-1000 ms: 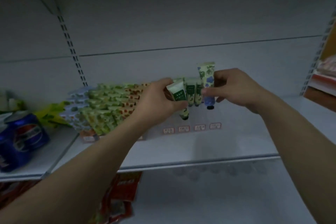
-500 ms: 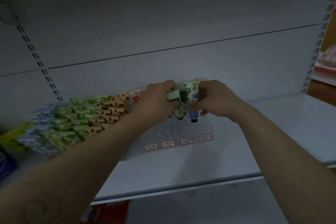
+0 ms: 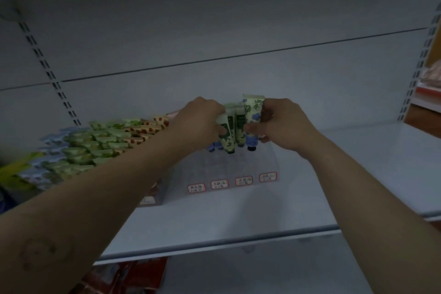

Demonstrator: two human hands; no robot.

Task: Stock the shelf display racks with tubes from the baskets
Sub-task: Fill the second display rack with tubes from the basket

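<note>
My left hand is curled round a small bunch of green-leafed tubes, soft, flat-crimped at the top and narrowing to dark round caps that point down. My right hand pinches the blue-flowered tube between thumb and fingers; it stands upright, touching the bunch on its right side, its crimped end tallest. All of them hang just above the back of the clear display rack, a glossy see-through plastic stand with four red-edged price labels along its front lip. The rack sits on the smooth pale metal shelf. To the left, a filled rack carries tilted rows of similar patterned tubes, near a slotted upright.
</note>
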